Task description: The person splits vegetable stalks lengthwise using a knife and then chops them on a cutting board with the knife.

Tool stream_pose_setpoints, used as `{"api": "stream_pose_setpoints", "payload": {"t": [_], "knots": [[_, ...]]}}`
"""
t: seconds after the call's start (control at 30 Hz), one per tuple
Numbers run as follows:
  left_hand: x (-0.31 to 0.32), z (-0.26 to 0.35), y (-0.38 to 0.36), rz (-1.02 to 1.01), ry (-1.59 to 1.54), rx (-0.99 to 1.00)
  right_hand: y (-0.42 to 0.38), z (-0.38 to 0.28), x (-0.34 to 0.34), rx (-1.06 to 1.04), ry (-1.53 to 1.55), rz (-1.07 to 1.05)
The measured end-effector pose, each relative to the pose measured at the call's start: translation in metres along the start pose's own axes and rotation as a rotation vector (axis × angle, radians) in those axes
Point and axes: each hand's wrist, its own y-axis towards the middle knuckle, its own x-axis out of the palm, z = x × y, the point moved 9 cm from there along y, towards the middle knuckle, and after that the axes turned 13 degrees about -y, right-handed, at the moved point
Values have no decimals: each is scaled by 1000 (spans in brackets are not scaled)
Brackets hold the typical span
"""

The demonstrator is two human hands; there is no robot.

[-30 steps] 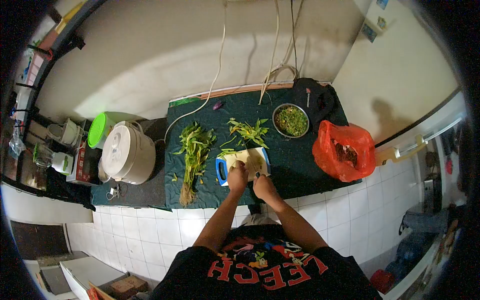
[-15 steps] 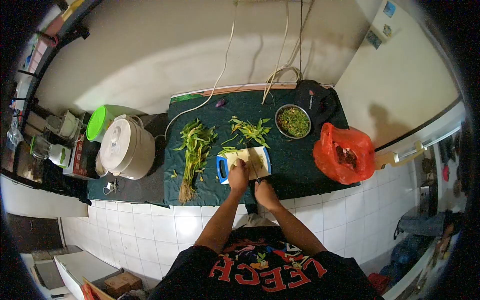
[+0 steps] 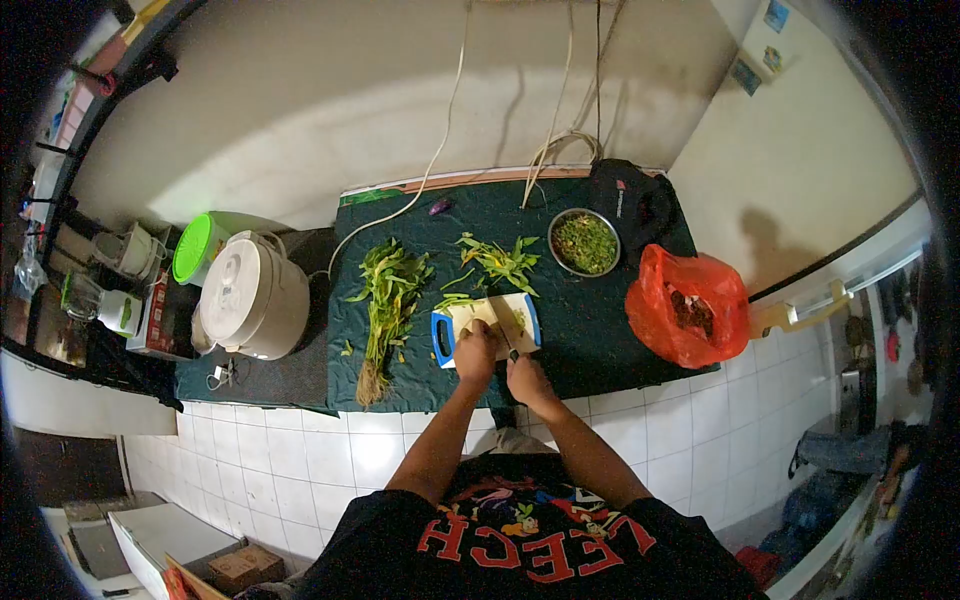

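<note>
My right hand (image 3: 528, 381) is closed round the dark handle of a knife (image 3: 513, 354), whose blade points away from me over the cutting board. The cutting board (image 3: 441, 338) is white with blue ends and lies near the table's front edge. Beside the blade, my left hand (image 3: 476, 354) rests on the board with curled fingers; what they hold is hidden. Small green bits (image 3: 521, 316) lie on the board to the right of the blade. Pale green stems (image 3: 456, 300) lie at its far left edge, and a pile of leafy greens (image 3: 500, 263) sits just behind it.
Left of the board lies a rooted bunch of greens (image 3: 385, 305). A metal bowl (image 3: 584, 243) of chopped greens stands behind right, near a black bag (image 3: 630, 200). A red plastic bag (image 3: 690, 310) is at the right. A rice cooker (image 3: 255, 295) stands left; a purple onion (image 3: 441, 206) lies at the back.
My right hand and the knife have shifted slightly away from me and a little left. My left hand stays in nearly the same place on the board.
</note>
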Motion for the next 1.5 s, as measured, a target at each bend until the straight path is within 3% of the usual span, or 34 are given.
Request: {"api": "stream_pose_setpoints", "payload": {"t": [0.17, 0.27, 0.47, 0.67, 0.73, 0.87, 0.93, 1.17, 1.23, 1.27, 1.33, 1.5], "knots": [[-3, 4, 1, -26, 14, -7, -2, -7, 4, -45, -45, 56], [-5, 9, -4, 11, 42, 33, -12, 3, 14, 35, -23, 10], [-5, 12, -2, -9, 7, 107, 8, -4, 7, -55, -22, 47], [-7, 17, -4, -15, 57, 150, -10, -9, -6, 11, 6, 48], [-4, 14, -4, -28, 70, 112, -2, -21, -12, -92, -75, 5], [6, -1, -3, -81, 9, 64, -4, -12, 0, 1, -65, -54], [6, -1, -3, -82, 1, 65, -9, -4, 7, 19, 6, 37], [-3, 8, -10, -92, 25, 64, 3, -19, 0, -28, -40, -82], [-11, -1, -18, -44, -64, -100, -8, -10, 12, 45, 16, -41], [-12, -4, -20, -50, -61, -98, -10, -1, 20, 52, 15, 28], [-24, -16, -15, 63, -382, -87, -10, -8, 9, 29, -15, 17], [-41, -21, 9, 44, -6, 60, -5, -12, -9, -14, -30, -19]]}}
